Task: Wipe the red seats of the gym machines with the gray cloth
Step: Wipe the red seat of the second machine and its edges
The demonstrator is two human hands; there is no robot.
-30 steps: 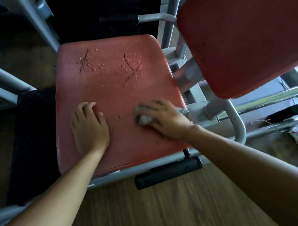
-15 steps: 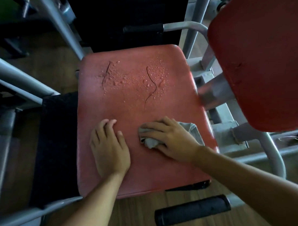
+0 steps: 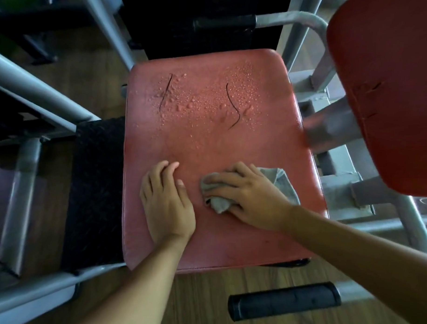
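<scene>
A red seat [image 3: 208, 137] fills the middle of the head view, with water droplets and two dark cracks on its far half. My right hand [image 3: 247, 197] grips the bunched gray cloth [image 3: 283, 182] and presses it on the seat's near right part. Beside it, my left hand [image 3: 166, 201] rests flat on the seat, fingers straight. A red backrest pad [image 3: 389, 90] stands at the right edge.
Gray metal frame tubes [image 3: 40, 95] run along the left and behind the seat. A black foam grip [image 3: 284, 301] lies below the seat's front edge, another black grip [image 3: 224, 23] behind it. A black mat [image 3: 95, 194] lies left of the seat on the wooden floor.
The view has shifted so the seat sits more central. My right hand with the cloth has moved slightly left on the seat; my left hand stays flat beside it.
</scene>
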